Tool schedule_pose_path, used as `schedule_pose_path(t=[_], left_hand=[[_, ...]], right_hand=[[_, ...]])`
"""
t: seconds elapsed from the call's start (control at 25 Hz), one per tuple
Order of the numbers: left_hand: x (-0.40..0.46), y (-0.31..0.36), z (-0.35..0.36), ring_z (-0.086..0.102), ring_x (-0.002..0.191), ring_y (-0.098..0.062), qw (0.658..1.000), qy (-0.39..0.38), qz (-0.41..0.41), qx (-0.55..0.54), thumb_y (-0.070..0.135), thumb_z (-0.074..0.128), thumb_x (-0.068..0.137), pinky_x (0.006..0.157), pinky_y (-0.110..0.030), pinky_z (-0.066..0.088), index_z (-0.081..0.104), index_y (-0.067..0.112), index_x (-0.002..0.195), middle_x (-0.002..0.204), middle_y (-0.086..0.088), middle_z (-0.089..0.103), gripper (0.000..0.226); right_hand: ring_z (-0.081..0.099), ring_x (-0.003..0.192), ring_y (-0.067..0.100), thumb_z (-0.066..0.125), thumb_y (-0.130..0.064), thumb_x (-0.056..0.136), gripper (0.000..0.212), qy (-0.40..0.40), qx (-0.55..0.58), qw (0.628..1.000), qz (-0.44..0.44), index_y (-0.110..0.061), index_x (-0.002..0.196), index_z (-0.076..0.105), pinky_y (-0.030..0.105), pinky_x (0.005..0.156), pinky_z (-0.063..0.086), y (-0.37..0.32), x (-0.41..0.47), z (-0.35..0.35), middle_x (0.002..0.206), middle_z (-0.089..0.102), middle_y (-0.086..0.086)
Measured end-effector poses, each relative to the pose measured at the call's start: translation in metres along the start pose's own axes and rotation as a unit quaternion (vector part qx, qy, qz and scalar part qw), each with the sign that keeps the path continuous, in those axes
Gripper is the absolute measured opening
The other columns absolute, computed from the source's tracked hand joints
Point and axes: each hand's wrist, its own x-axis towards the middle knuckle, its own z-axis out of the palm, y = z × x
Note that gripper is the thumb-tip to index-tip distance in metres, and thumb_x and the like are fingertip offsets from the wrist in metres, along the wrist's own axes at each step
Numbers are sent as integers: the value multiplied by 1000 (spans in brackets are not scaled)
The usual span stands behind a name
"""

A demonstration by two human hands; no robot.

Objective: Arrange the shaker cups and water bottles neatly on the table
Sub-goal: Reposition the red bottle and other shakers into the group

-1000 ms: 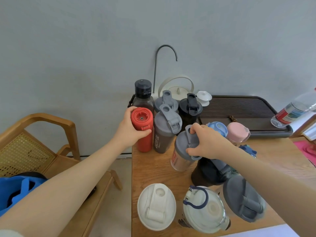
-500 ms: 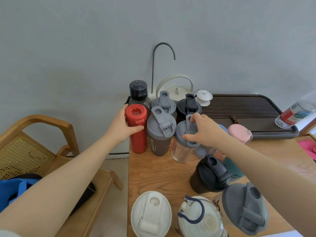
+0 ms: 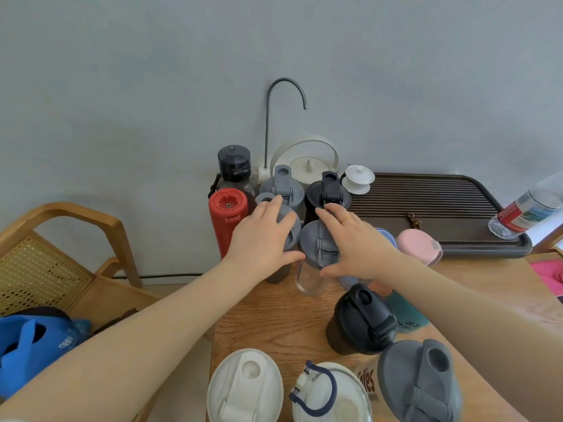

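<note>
Left hand [image 3: 262, 236] palm-down, gripping the lid of the dark grey-lidded shaker [image 3: 278, 239]. Right hand [image 3: 353, 242] cupped on the lid of the clear shaker [image 3: 313, 263]; grip looks loose, can't confirm. Both stand at the table's [image 3: 274, 318] back left, beside the red bottle [image 3: 227, 220]. Clear one looks empty: light, tippy, slick plastic, so hold the body, not the flip cap. Count: roughly 8 shakers, 2 bottles at back left, plus pink and blue cups partly hidden
</note>
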Motion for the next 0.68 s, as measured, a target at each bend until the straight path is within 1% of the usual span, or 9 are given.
schedule_pose_path(t=[0.08,0.16,0.24,0.36,0.44,0.52,0.6,0.68], left_hand=[[0,-3,3,17,139,-25,999,11,30,-15,46,58,83,100,-36,38,35,17,134,154,-10,15,62],[0,-12,4,20,140,-24,996,15,80,-34,35,63,82,99,-35,39,44,14,127,153,-9,21,53],[1,-19,3,23,139,-24,991,7,120,-52,31,67,80,97,-37,43,50,13,120,152,-7,24,47],[-1,-22,5,27,138,-27,988,6,145,-54,27,71,76,100,-39,40,53,11,114,150,-10,30,45],[-2,-22,10,32,135,-32,987,22,154,-39,24,75,72,103,-43,36,54,9,115,146,-15,35,50],[-2,-21,14,28,137,-31,988,31,150,-28,25,74,74,109,-43,26,46,11,129,149,-14,30,63],[-3,-21,16,16,141,-25,989,22,143,-43,28,68,79,113,-37,15,28,15,141,154,-9,17,74],[-5,-21,14,9,142,-21,988,14,140,-69,30,65,82,113,-32,10,16,18,144,156,-6,9,80]], right_hand=[[24,138,30,73,-52,66,111,10,4,1000,-9,-18,146,4,40,108,32,3,2,1,154,10,9],[28,136,31,73,-50,65,109,21,5,1000,-15,-19,146,7,40,106,34,9,5,0,152,13,10],[30,134,31,74,-50,65,108,29,7,999,-17,-20,146,9,41,105,35,13,8,0,151,16,10],[33,132,32,74,-49,64,108,37,9,999,-14,-20,146,10,42,104,37,16,11,0,151,17,10],[34,132,32,75,-50,63,109,45,15,999,-11,-19,146,10,42,105,36,17,13,2,151,17,10],[29,136,31,74,-51,64,110,52,15,999,-6,-17,146,9,41,109,29,18,13,5,153,15,10],[17,142,30,73,-53,64,113,57,5,998,0,-15,146,6,39,115,18,16,11,6,156,9,11],[9,144,29,73,-56,64,114,71,4,997,2,-15,147,5,39,117,11,13,5,3,157,4,11]])
